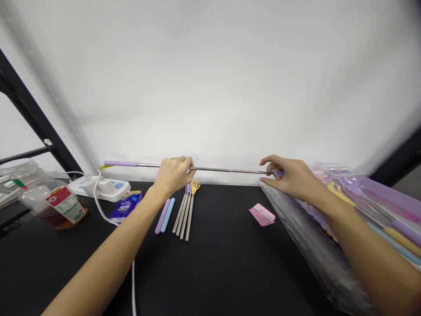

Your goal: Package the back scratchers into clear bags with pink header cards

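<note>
I hold a long, thin telescopic metal rod (226, 169) level above the black table (223, 263). It has a purple grip at its left end and a purple tip at its right. My left hand (173, 174) is closed around the rod near its middle. My right hand (289, 175) pinches the purple right end. Below the left hand, several collapsed rods (184, 213) with small coloured hand-shaped tips lie side by side. Beside them lie a purple and a blue sleeve (165, 215).
A pink card packet (262, 214) lies mid-table. On the right is a clear plastic bag (315, 245) and a purple tray (384, 197) of more coloured pieces. At left: a white power strip (101, 186) with cable, a blue packet (125, 204), a labelled jar (55, 205).
</note>
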`<state>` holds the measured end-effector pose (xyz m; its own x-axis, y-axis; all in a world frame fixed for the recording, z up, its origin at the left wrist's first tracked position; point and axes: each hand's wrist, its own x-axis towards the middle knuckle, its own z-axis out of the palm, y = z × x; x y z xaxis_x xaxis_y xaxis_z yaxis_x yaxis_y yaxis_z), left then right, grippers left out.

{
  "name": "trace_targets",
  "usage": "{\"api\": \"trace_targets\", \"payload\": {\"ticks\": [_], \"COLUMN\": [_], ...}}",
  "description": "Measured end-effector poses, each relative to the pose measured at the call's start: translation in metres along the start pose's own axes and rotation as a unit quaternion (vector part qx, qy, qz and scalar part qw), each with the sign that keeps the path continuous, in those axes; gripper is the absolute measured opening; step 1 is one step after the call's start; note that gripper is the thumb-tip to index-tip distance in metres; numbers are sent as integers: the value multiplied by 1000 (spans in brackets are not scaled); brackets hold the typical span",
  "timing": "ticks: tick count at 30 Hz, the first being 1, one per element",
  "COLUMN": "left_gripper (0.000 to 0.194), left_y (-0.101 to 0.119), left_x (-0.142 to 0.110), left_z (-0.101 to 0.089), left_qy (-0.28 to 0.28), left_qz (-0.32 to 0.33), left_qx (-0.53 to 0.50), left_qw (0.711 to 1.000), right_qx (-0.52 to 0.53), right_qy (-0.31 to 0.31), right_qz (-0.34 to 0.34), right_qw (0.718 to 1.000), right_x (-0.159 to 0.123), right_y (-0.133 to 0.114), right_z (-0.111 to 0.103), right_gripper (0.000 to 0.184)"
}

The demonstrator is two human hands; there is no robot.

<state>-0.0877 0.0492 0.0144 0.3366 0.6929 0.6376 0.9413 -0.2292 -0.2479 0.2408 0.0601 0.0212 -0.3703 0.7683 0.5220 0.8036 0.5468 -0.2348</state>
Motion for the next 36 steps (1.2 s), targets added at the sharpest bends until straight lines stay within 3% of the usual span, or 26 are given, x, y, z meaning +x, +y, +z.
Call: {"api": "trace_targets", "payload": {"ticks": [6,9,12,16,21,26,29,33,36], "left_gripper": [19,21,22,22,27,24,23,24,23], "left_y": [-12,-25,-28,-1,40,29,33,53,43], "left_x": [-2,-3,-4,-3,0,4,3,1,-1], "left_z": [3,6,6,0,-6,0,4,3,-1], "left_qy": [-3,20,26,22,20,11,41,89,92], "left_qz": [-25,-71,-74,-37,92,64,63,111,142], "left_qx": [18,33,39,30,-19,-16,-15,-26,-18], "left_qw": [1000,997,996,999,995,998,997,989,985], "right_qx": [-35,-76,-138,-164,-138,-132,-153,-159,-151], "right_qy": [25,28,-5,-24,-27,-19,-19,-16,-7], "right_qz": [-11,47,119,145,145,170,160,125,140], "right_qw": [999,996,983,976,979,976,975,979,978], "right_x": [-2,-5,-7,-4,-2,-3,0,4,1], "right_y": [12,21,20,4,-9,-5,-16,-34,-25], "right_z": [-2,-8,-11,-2,4,-2,6,20,17], "right_gripper": [26,27,33,37,37,35,35,36,38]}}
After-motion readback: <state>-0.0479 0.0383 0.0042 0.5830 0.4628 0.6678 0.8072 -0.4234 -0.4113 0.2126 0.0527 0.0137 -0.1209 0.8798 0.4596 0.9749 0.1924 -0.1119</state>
